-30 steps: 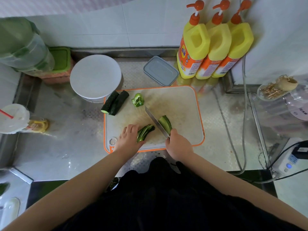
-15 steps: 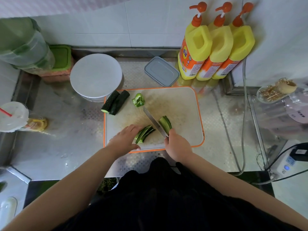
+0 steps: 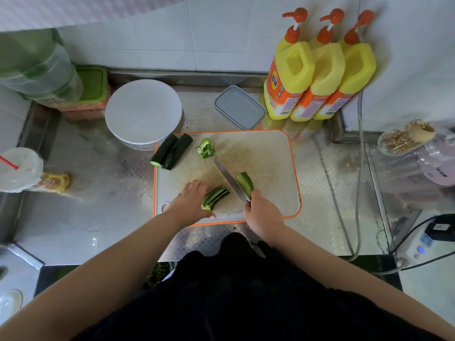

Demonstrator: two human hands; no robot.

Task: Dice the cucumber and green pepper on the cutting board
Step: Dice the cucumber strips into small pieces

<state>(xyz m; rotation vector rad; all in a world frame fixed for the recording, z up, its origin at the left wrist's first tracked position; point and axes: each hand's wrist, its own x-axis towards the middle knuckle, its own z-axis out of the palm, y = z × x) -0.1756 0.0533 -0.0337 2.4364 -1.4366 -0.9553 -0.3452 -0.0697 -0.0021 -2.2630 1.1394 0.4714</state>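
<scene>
A white cutting board [image 3: 266, 158] with an orange rim lies on the steel counter. My left hand [image 3: 190, 200] holds a bundle of cucumber strips [image 3: 215, 196] near the board's front edge. My right hand [image 3: 262, 212] grips a knife [image 3: 230, 179] whose blade points away to the upper left, between that bundle and a second group of cucumber strips [image 3: 245, 184]. Two dark cucumber pieces [image 3: 172, 151] lie at the board's far left corner. A green pepper piece [image 3: 205, 148] sits beside them.
A white round lid on a bowl [image 3: 144, 112] stands behind the board's left corner. A grey lidded box [image 3: 240, 107] and three yellow pump bottles [image 3: 317, 77] stand at the back. A cup with a red straw [image 3: 18, 168] is at the left. Cables [image 3: 357, 193] run at the right.
My left hand has slid along the cucumber strips toward their near end and turned them slightly. The knife blade has stayed between the two groups of strips.
</scene>
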